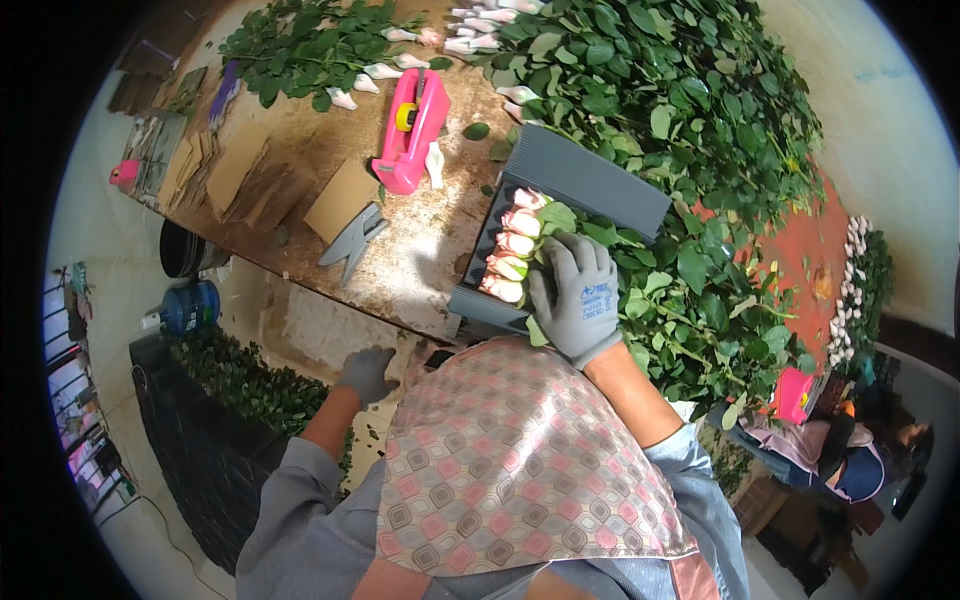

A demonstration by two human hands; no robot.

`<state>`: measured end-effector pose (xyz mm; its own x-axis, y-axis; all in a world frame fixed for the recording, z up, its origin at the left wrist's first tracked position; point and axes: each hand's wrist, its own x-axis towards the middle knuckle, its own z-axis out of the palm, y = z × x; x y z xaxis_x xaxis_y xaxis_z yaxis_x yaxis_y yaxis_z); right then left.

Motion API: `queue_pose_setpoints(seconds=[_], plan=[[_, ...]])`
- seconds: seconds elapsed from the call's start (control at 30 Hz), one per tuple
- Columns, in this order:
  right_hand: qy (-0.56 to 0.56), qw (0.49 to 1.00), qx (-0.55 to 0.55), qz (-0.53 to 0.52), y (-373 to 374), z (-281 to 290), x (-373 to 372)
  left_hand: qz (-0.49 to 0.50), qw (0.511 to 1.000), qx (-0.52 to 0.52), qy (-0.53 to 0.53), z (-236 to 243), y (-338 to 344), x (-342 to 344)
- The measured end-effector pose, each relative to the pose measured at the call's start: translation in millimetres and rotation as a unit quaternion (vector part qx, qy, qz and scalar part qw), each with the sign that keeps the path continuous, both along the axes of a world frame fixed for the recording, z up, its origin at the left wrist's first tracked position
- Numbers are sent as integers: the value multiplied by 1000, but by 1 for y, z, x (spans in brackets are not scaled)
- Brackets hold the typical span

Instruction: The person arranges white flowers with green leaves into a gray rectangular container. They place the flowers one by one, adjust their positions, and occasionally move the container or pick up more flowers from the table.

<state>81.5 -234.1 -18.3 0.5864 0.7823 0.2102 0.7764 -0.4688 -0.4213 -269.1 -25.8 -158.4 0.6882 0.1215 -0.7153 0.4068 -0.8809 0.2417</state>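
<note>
My right hand [577, 295], in a grey glove, has its fingers curled on leafy rose stems beside a row of pale pink rose heads [513, 240]. These lie in a dark grey ridged cardboard box [590, 175] at the table's edge. My gloved left hand [368, 375] hangs just off the table's front edge, fingers apart and holding nothing. On the wooden table [420, 260] are a pink tape dispenser [410, 130], a grey stapler [355, 240] and cardboard pieces [335, 200].
Piles of leafy stems [650, 80] and white-sleeved buds [490, 25] cover the back and right. A blue water bottle [195, 305] stands below left, near dark crates [190, 470] with leaves. A co-worker [840, 450] is at the far right, beside another pink dispenser [795, 392].
</note>
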Motion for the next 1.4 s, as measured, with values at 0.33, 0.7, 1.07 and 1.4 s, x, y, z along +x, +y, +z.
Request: queue_pose_setpoints(seconds=[0.33,0.7,1.07,1.4], plan=[[-2,1000,7,6,0,-1,-8,202,882,70,-420,80,107,125],[-26,999,12,22,4,4,-3,311,902,230,-189,38,171,176],[-18,1000,12,-2,-1,4,-8,238,910,244,-236,40,175,177],[-13,1000,7,-3,3,-1,-6,272,771,249,-520,99,147,153]])
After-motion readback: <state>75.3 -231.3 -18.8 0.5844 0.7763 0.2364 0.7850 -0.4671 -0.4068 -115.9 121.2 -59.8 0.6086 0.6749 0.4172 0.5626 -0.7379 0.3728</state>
